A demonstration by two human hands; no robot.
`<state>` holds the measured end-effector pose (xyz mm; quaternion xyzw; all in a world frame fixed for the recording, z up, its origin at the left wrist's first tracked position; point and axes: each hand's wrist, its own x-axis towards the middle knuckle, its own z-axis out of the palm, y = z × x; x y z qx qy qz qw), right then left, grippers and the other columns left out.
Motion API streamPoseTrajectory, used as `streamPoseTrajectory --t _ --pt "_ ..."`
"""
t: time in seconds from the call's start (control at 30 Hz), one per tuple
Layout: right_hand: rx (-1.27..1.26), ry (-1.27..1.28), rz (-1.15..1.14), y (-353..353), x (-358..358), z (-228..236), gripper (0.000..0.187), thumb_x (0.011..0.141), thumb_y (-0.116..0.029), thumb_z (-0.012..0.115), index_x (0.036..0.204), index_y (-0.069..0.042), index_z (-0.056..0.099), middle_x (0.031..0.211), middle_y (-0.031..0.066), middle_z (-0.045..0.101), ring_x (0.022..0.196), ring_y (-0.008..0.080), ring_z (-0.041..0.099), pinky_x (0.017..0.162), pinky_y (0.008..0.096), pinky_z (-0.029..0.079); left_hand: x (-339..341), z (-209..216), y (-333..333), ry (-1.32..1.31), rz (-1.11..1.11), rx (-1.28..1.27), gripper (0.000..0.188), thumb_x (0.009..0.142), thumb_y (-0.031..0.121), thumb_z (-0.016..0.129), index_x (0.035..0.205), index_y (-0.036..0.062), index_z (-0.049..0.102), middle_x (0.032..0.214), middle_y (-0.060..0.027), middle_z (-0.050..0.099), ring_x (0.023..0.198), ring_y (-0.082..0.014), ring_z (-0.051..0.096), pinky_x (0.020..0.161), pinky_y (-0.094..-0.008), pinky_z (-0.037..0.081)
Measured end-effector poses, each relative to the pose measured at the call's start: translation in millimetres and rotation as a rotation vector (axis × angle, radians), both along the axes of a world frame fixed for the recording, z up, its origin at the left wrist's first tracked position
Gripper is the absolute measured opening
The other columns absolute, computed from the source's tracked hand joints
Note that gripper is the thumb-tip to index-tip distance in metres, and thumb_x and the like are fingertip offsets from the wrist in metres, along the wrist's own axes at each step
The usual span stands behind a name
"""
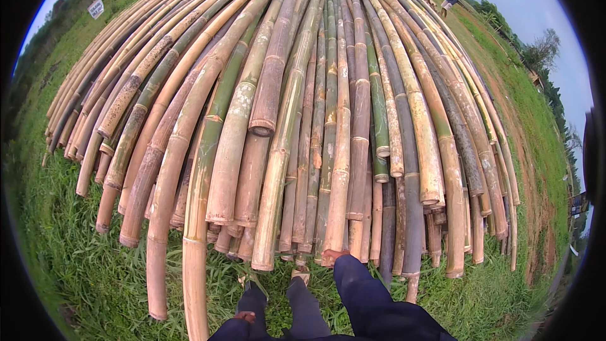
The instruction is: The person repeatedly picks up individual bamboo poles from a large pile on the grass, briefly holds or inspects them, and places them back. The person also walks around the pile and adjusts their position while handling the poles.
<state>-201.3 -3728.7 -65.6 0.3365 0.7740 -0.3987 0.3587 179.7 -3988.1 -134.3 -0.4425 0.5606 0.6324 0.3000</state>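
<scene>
A large stack of long bamboo poles [278, 145] fans out toward me, in tan, green and grey-brown. My right arm, in a dark blue sleeve, reaches forward to the near ends of the poles. With its fingers closed over the cut end of a tan bamboo pole [341, 196], my right hand [334, 256] grips it near the middle of the stack. My left hand [246, 317] hangs low beside my leg, away from the bamboo. It is small and partly covered by the sleeve, so its fingers cannot be made out.
Green grass [95, 278] lies under and around the pole ends. Two tan poles stick out farther than the others at the near left. A white sign [96, 8] stands far left. At the far right, a person [451, 0] is beside a dirt track [527, 170].
</scene>
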Motion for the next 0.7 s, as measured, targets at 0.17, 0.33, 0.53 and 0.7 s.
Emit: streamPoseTrajectory --t 0.17,0.33,0.53,0.7 --pt "-0.067 -0.094 -0.031 21 4 -53 0.075 0.054 -0.030 0.088 0.111 0.009 0.058 0.101 0.0151 0.066 0.082 0.0230 0.066 0.064 0.0353 0.055 -172 -11 49 0.298 -0.224 0.123 0.059 0.093 0.049 0.056 0.129 0.0024 0.052 0.119 -0.0102 0.062 0.114 -0.0222 0.058 0.096 -0.0344 0.046" --pt "-0.289 0.143 0.041 42 15 -75 0.075 0.052 -0.035 0.089 0.104 0.011 0.062 0.098 0.0187 0.067 0.082 0.0237 0.067 0.070 0.0339 0.052 -335 -37 119 0.178 -0.074 0.371 0.078 0.082 0.054 0.067 0.131 -0.0025 0.047 0.120 -0.0195 0.059 0.110 -0.0283 0.061 0.094 -0.0382 0.049" --pt "-0.118 0.135 0.212 41 10 -45 0.080 0.052 -0.036 0.089 0.113 0.007 0.061 0.109 0.0180 0.066 0.099 0.0248 0.066 0.083 0.0341 0.052 -371 -17 173 0.233 -0.074 0.229 0.090 0.065 0.047 0.083 0.114 -0.0207 0.051 0.105 -0.0252 0.064 0.094 -0.0281 0.066 0.081 -0.0335 0.053" --pt "-0.105 0.185 0.280 9 10 -13 0.081 0.053 -0.038 0.089 0.116 0.004 0.061 0.111 0.0171 0.066 0.103 0.0249 0.065 0.085 0.0346 0.052 -382 25 145 0.205 -0.135 0.088 0.091 0.060 0.041 0.086 0.117 -0.0198 0.050 0.107 -0.0281 0.062 0.094 -0.0315 0.065 0.080 -0.0361 0.052"
